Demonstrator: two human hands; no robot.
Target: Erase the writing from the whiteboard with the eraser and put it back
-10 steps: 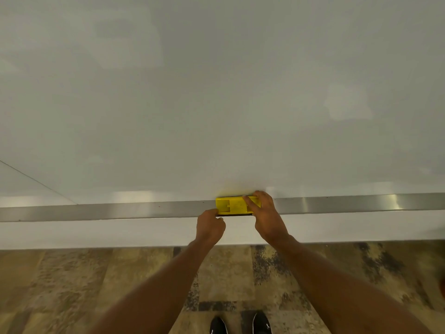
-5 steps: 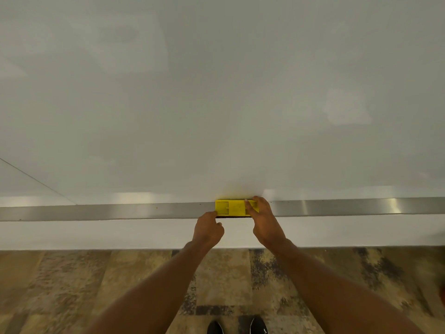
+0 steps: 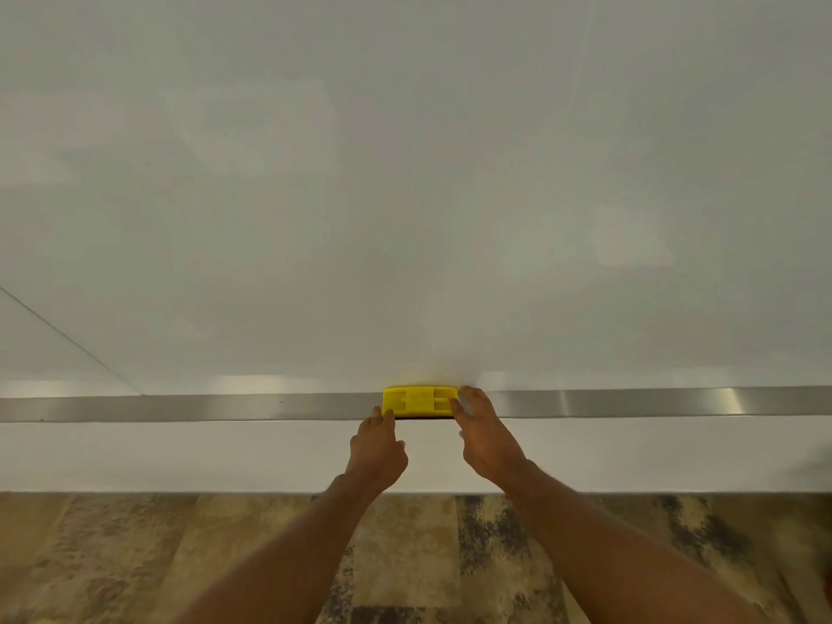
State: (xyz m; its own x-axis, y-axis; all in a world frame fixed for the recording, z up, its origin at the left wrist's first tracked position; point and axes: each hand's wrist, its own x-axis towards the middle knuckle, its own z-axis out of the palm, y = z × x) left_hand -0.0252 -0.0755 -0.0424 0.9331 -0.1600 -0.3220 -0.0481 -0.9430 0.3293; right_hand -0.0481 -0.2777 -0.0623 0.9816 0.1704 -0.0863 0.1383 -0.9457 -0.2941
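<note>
The whiteboard [image 3: 405, 195] fills the upper view and shows no writing. A yellow eraser [image 3: 416, 399] lies flat on the metal tray [image 3: 180, 407] along the board's lower edge. My right hand [image 3: 484, 436] has its fingertips on the eraser's right end, with the thumb off it below. My left hand [image 3: 377, 452] is loosely curled under the tray, one fingertip touching the eraser's lower left corner.
Below the tray runs a white wall strip [image 3: 180, 457], then patterned brown floor [image 3: 135, 556]. A thin seam line [image 3: 67, 337] crosses the board at the left. The tray stretches across the whole width.
The eraser went from slightly tilted to level on the tray. My right hand slid back and now covers less of the eraser. My left hand stayed at its left corner.
</note>
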